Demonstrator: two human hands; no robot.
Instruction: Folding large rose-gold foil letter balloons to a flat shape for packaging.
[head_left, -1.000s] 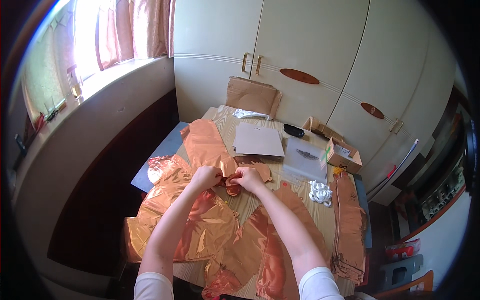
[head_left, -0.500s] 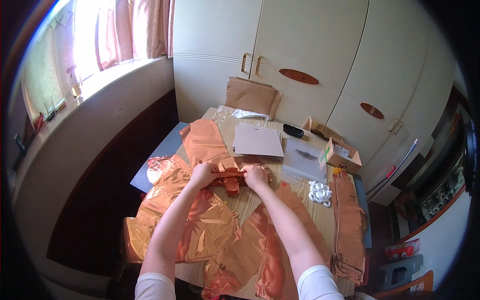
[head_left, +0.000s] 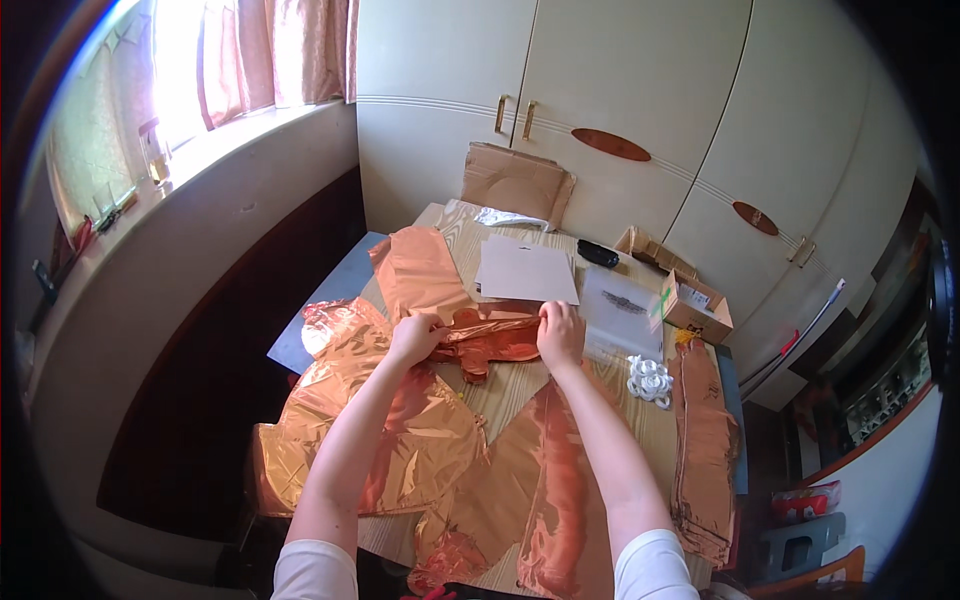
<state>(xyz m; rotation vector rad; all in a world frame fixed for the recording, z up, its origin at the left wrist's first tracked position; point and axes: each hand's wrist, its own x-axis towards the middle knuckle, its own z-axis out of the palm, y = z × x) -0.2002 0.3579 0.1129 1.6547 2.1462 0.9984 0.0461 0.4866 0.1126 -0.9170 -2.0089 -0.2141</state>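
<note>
My left hand (head_left: 418,338) and my right hand (head_left: 561,332) each pinch a side of a shiny copper foil piece (head_left: 492,345), stretched between them over the middle of the table. It is thin and creased, like a flat, uninflated foil balloon, with a short tab hanging toward me. Beyond my left hand lies a smooth copper foil panel (head_left: 415,268). A wide, crinkled golden foil sheet (head_left: 335,440) spreads below my left forearm. Another copper foil piece (head_left: 500,490) lies between my forearms, partly covered by the right one.
Grey-white card sheets (head_left: 528,268), a clear plastic bag (head_left: 622,310), a black case (head_left: 598,253) and a small carton (head_left: 698,310) sit at the back. White ribbon rolls (head_left: 649,381) lie beside a stack of folded copper foil (head_left: 703,455) at the right edge. Cardboard (head_left: 515,183) leans against the cabinet.
My hands have moved apart, the right one to the right and slightly up, drawing the folded foil out wider between them. The view has shifted slightly.
</note>
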